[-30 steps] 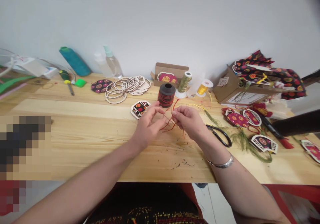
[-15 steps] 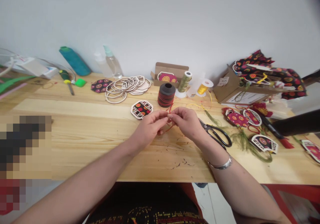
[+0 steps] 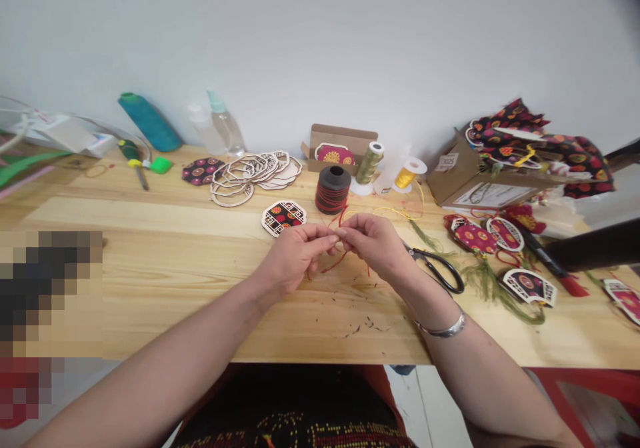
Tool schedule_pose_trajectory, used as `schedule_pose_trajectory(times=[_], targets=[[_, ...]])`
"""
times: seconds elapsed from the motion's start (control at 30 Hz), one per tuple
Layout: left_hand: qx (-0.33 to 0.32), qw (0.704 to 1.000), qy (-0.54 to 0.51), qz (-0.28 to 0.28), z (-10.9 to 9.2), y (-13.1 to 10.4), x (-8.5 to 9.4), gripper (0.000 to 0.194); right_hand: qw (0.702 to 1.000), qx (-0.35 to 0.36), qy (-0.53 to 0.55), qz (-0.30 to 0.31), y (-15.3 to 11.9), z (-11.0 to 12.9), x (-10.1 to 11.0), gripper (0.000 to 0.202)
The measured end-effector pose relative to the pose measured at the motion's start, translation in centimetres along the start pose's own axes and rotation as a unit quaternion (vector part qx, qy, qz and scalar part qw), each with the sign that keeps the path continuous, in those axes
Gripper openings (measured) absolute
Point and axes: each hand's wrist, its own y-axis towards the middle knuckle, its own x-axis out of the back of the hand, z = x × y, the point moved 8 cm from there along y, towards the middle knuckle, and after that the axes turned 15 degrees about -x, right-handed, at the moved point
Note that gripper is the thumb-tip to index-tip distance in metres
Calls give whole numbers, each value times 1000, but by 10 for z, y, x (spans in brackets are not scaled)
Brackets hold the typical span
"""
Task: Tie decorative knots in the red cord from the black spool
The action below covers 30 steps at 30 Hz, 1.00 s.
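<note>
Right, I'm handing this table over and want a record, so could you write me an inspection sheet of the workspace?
Surface: wooden table, dark flecks scattered toward its front edge.
Work items: red cord, held by the left hand and right hand; dark spool wound with red thread, standing behind them; scissors, partly hidden.
Clutter: piled pale frames, teal thread cone, bottles.
Hands: both closed in a pinch on the cord, fingertips meeting.
Cables: white cables at the far left, beside a white box.
Surroundings: pale wall behind; cardboard box on the right, patterned fabric heaped at its top; left edge partly pixelated, unreadable.
</note>
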Motion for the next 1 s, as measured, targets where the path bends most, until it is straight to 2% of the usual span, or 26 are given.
schedule_pose_trajectory(times=[0.27,0.5,0.6,0.73,0.9,1.0], targets=[[19,1000,-11,4,1,1,0,12,999,-47,7,20,-1,-4,0,17],[18,1000,-10,-11,-2,0,1,8,999,-34,6,41,-1,0,-4,21],[-1,1000,2,-27,-5,1,4,7,998,-17,-34,48,-2,2,-3,26],[-8,998,11,-55,-5,2,9,8,988,22,-150,-6,-6,8,6,28],[-16,996,9,-83,-4,3,15,14,960,54,-259,-93,-15,16,13,26],[-21,996,-11,-91,-6,3,14,12,940,87,-301,-138,-24,23,10,25]])
